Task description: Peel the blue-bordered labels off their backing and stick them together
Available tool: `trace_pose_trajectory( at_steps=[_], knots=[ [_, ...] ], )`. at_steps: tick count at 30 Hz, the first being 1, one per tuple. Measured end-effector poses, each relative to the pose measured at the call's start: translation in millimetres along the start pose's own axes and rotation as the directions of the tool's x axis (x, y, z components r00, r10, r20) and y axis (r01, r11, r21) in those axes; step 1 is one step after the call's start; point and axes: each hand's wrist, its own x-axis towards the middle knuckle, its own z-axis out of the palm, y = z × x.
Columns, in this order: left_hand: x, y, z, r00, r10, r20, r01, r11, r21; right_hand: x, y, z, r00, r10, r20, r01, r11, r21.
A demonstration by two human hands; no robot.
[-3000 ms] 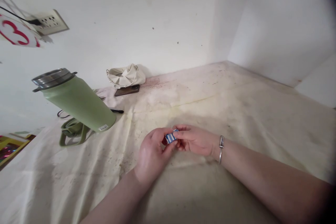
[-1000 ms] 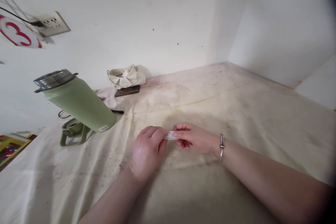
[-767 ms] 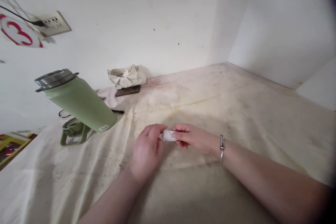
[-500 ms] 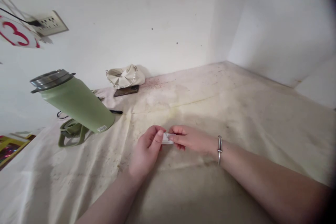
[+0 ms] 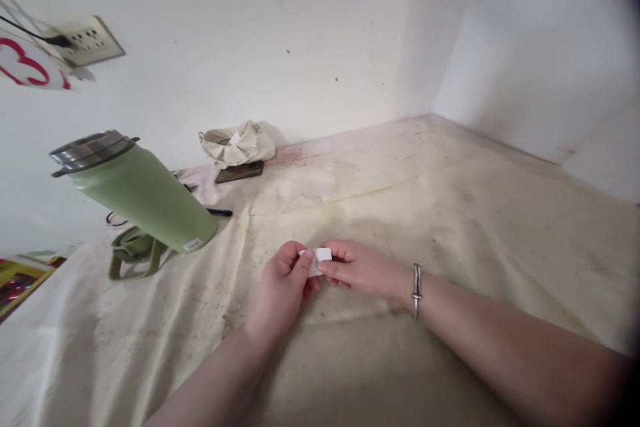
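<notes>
A small white rectangular piece [image 5: 324,254] with faint dark marks is pinched between my two hands, just above the cloth. Its exact kind is too small to make out. My left hand [image 5: 284,280] grips its left side, thumb on the near face. My right hand [image 5: 353,264] holds the right side between thumb and fingers; a silver bangle circles that wrist. The fingers cover much of the piece.
On the left, a green tumbler [image 5: 145,193] with a steel rim stands beside its green lid [image 5: 134,255]. Behind are a black pen [image 5: 220,212], a phone [image 5: 240,172] and a cream bag [image 5: 235,145] by the wall. A creased cream cloth [image 5: 380,360] covers the table.
The white piece has turned in my fingers, so more of its broad face and upper edge shows. Both hands stay on it in nearly the same place.
</notes>
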Motion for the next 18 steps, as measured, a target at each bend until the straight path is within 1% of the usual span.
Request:
trace_pose_trajectory(
  at_steps=[2,5,8,10,12,15,18],
  knots=[
    [0.0,-1.1,-0.3,1.0,-0.005,0.011,0.005,1.0,-0.009,-1.0,-0.2,0.4,1.0,-0.009,-0.005,0.009,1.0,0.017],
    [0.1,-4.0,-0.7,0.999,-0.008,0.04,0.01,0.999,-0.033,-1.5,-0.4,-1.1,1.0,-0.001,-0.025,0.0,1.0,-0.007],
    [0.1,-6.0,0.8,0.996,0.011,0.087,0.001,0.991,-0.135,0.2,1.1,-2.7,0.999,0.024,-0.048,-0.025,0.999,-0.03],
    [-0.1,-5.8,2.7,0.993,0.037,0.115,-0.013,0.979,-0.202,1.8,2.0,-2.8,0.997,0.036,-0.065,-0.036,0.999,0.007],
    [-0.3,-4.7,4.5,0.99,0.051,0.13,-0.019,0.972,-0.233,2.5,1.6,-2.3,0.997,0.03,-0.067,-0.026,0.997,0.068],
    [-0.2,-2.4,5.5,0.994,0.029,0.102,-0.004,0.972,-0.235,1.7,-1.6,-1.7,0.999,-0.009,-0.036,0.013,0.992,0.129],
    [0.3,0.0,4.8,0.999,-0.038,0.001,0.037,0.977,-0.211,0.5,-4.7,-1.6,0.999,-0.039,0.022,0.035,0.989,0.144]
  ],
)
